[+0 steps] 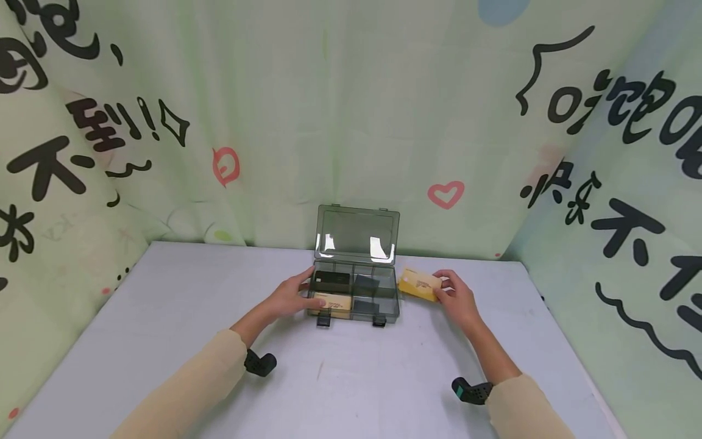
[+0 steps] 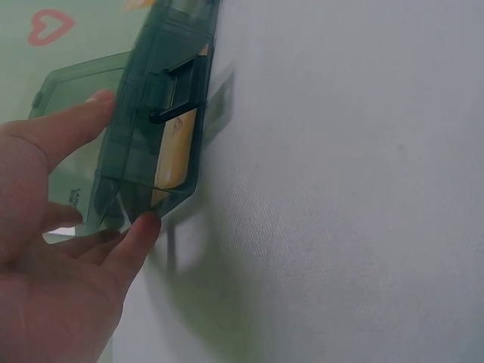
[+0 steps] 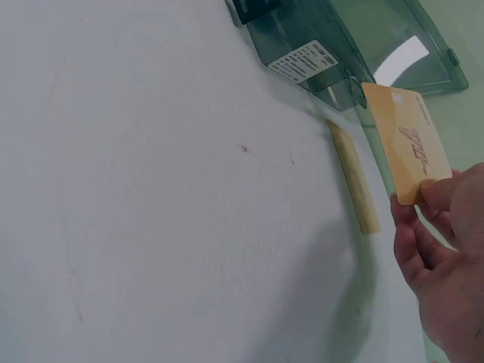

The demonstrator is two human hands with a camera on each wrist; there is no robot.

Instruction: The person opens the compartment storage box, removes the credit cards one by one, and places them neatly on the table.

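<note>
A clear grey-green plastic organizer box (image 1: pixel 375 310) stands on the table with its lid (image 1: pixel 358 231) raised at the back. My left hand (image 1: pixel 287 297) grips the box's left end, thumb over the rim and fingers at the side wall, as the left wrist view also shows (image 2: pixel 68 227). Between thumb and fingers, my right hand (image 1: pixel 457 299) pinches a yellow card (image 3: pixel 408 144), held to the right of the box. Below that card, a flat yellow piece (image 3: pixel 353 178) lies on the table. Yellow cards (image 1: pixel 337 303) sit in the front left compartment and something black (image 1: pixel 331 281) behind them.
The box has dividers and two black latches (image 1: pixel 324 319) along its front. A white printed label (image 3: pixel 303 62) is on its side wall. The white table (image 1: pixel 351 384) backs onto a printed curtain (image 1: pixel 329 122). Both wrists carry black devices (image 1: pixel 260 363).
</note>
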